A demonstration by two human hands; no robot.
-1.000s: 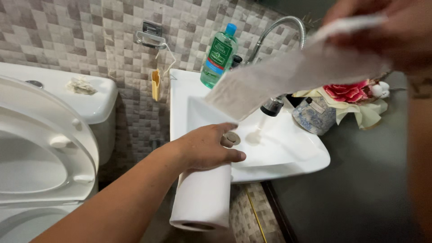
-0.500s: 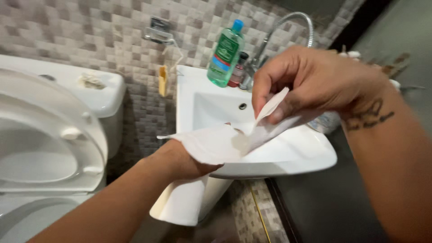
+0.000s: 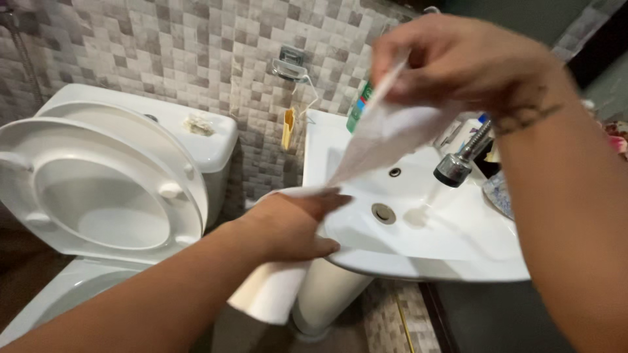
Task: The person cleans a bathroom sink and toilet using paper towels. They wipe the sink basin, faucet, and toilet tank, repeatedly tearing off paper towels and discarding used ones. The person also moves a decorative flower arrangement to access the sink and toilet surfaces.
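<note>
1. Bathroom w/ small grey-beige mosaic wall tiles; white toilet w/ lid and seat raised stands to one side, white sink to the other.
2. Left hand is clenched around the top of a paper towel roll, thumb and fingers wrapped over it, just at the sink's front edge.
3. Roll's long axis runs down and away from that grip, tilted: lower end points toward the floor and back toward the person, upper end hidden under the hand.
4. Right hand is up above the left hand's grip, over the sink's back edge. Fingers pinch the top corner of a paper sheet.
5. Sheet is stretched between the two grips: long axis slants from the right hand's pinch down to the left hand's knuckles, where it meets the roll. Can't tell if it's torn free yet.
6. Behind the sheet: green bottle, mostly covered by the paper.
7. Below the right hand: flexible tap head hangs over the basin; drain lies just beyond the left hand's fingertips.
8. Crumpled tissue sits on the toilet tank, well apart from both hands.
9. Metal wall holder w/ a yellow item hanging under it, between tank and sink.
</note>
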